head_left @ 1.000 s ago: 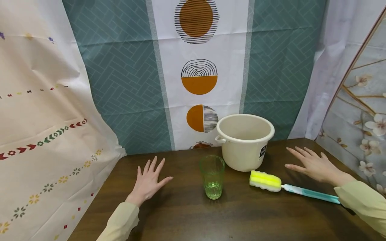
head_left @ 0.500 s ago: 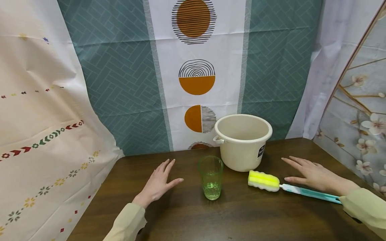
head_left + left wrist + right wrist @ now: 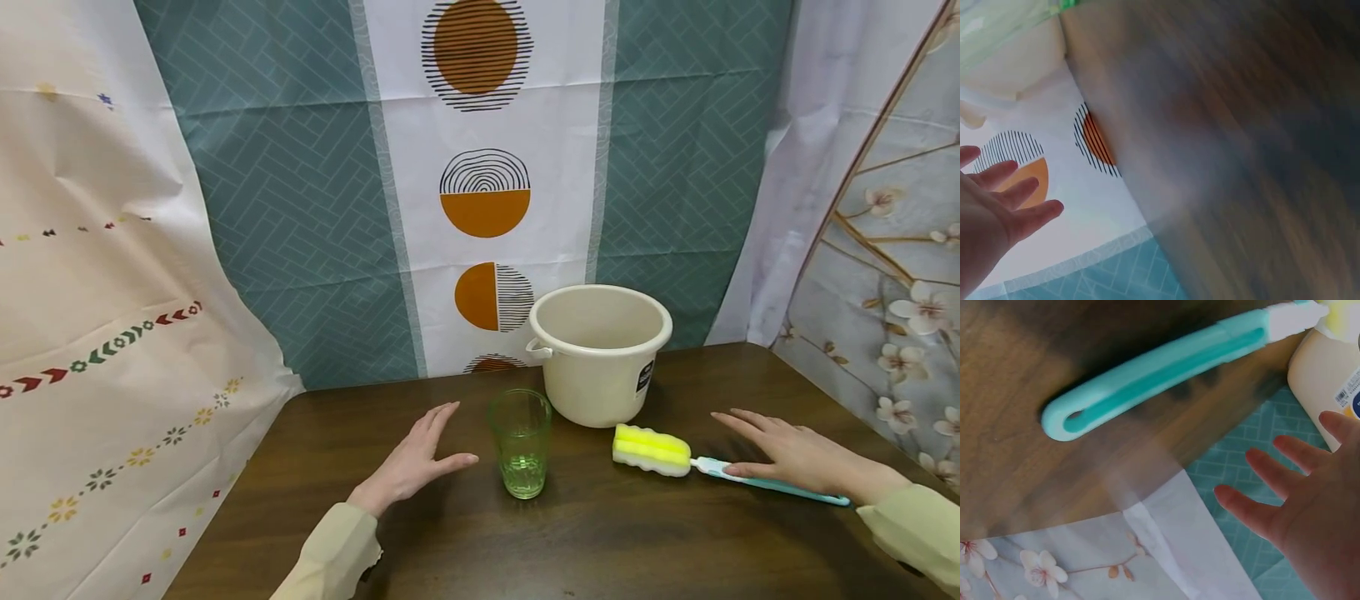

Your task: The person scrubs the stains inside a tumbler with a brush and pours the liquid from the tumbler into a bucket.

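Observation:
A green drinking glass [image 3: 522, 450] stands upright on the dark wooden table, with some clear liquid low inside it. Just left of the glass is my left hand [image 3: 408, 468], fingers straight and thumb spread, holding nothing. To the right, my right hand [image 3: 806, 454] hovers over the teal handle of a sponge bottle brush [image 3: 651, 451], its fingers extended and nothing held. Part of the handle is hidden beneath that hand in the head view. In the right wrist view the brush handle [image 3: 1160, 375] lies on the table, apart from the spread fingers [image 3: 1250, 509].
A cream bucket [image 3: 596, 383] with a side handle and dark label stands behind the glass and the brush head. Patterned cloths hang at the back [image 3: 300, 192], the left [image 3: 97, 333] and the right [image 3: 885, 333], bordering the table [image 3: 585, 550].
My left hand has moved right toward the glass and turned its palm more inward. The right hand has come lower and nearer, over the brush handle. The head view has shifted slightly right.

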Action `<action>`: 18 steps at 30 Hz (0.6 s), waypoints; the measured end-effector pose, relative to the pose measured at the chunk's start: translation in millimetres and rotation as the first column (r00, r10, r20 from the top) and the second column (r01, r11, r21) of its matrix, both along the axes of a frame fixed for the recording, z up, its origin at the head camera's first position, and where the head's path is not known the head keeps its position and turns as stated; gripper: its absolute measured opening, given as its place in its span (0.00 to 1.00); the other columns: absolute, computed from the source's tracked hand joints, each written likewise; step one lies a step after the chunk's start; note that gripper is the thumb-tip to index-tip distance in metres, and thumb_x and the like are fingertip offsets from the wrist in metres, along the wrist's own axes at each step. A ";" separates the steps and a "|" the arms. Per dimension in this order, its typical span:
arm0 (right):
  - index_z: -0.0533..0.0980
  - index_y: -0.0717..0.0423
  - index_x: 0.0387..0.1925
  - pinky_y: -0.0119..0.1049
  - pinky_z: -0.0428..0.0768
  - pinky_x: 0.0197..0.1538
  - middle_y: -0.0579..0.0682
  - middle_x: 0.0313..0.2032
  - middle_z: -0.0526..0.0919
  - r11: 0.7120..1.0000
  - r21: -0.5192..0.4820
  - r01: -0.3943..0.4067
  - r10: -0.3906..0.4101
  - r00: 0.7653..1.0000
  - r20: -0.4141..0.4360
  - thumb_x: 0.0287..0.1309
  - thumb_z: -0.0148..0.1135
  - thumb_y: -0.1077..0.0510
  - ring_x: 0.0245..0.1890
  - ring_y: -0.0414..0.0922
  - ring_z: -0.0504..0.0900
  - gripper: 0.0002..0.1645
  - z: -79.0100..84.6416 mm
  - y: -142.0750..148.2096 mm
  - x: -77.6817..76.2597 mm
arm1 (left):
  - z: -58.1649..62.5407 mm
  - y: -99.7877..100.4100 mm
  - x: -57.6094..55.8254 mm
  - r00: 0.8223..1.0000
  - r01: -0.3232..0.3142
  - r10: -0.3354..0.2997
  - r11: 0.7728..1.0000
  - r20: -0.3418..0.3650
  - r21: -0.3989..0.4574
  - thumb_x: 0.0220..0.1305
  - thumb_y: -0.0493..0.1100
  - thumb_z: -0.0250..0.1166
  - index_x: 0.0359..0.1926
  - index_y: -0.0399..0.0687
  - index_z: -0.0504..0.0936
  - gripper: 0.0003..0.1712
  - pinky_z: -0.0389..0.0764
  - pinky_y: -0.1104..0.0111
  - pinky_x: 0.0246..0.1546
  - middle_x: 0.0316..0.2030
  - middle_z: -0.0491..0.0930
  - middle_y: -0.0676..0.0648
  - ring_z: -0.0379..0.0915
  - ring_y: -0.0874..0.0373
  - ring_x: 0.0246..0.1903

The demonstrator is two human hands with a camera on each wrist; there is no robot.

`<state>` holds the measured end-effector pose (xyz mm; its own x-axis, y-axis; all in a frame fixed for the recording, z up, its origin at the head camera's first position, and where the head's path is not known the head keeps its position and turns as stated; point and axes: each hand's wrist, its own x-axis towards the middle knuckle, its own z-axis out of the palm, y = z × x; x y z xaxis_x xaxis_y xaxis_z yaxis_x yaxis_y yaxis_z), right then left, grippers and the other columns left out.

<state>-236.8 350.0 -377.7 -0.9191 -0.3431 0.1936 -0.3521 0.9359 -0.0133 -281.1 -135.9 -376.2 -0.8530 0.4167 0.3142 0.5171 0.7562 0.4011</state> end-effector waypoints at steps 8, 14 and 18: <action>0.47 0.33 0.48 0.46 0.59 0.27 0.44 0.43 0.57 1.000 0.001 -0.025 0.025 1.000 -0.015 0.28 0.45 0.34 0.37 0.46 0.62 0.39 -7.8 2.7 5.9 | -1.7 9.6 -1.5 0.986 0.069 -0.083 0.993 0.147 0.096 0.34 0.64 0.49 0.49 0.69 0.39 0.40 0.52 0.57 0.36 0.49 0.40 0.61 0.37 0.63 0.47; 0.48 0.34 0.48 0.42 0.62 0.24 0.43 0.38 0.59 1.000 0.017 -0.013 0.013 1.000 0.010 0.27 0.44 0.33 0.33 0.45 0.63 0.39 -12.9 4.9 6.9 | 3.7 19.0 1.7 0.978 0.111 -0.132 0.985 0.162 0.130 0.35 0.61 0.51 0.50 0.66 0.40 0.40 0.53 0.58 0.36 0.49 0.41 0.57 0.39 0.62 0.47; 0.53 0.38 0.47 0.40 0.63 0.22 0.43 0.36 0.59 1.000 0.013 -0.001 0.000 1.000 0.027 0.26 0.45 0.33 0.32 0.44 0.63 0.39 -15.2 6.0 8.2 | 10.0 26.4 6.1 0.968 0.156 -0.188 0.970 0.166 0.186 0.37 0.57 0.53 0.50 0.62 0.41 0.40 0.52 0.57 0.36 0.50 0.42 0.52 0.40 0.59 0.47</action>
<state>-228.6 356.0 -392.9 -0.9237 -0.3459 0.1647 -0.3523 0.9358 -0.0109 -275.0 -109.5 -366.3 -0.8223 0.5162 0.2396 0.5400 0.5748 0.6149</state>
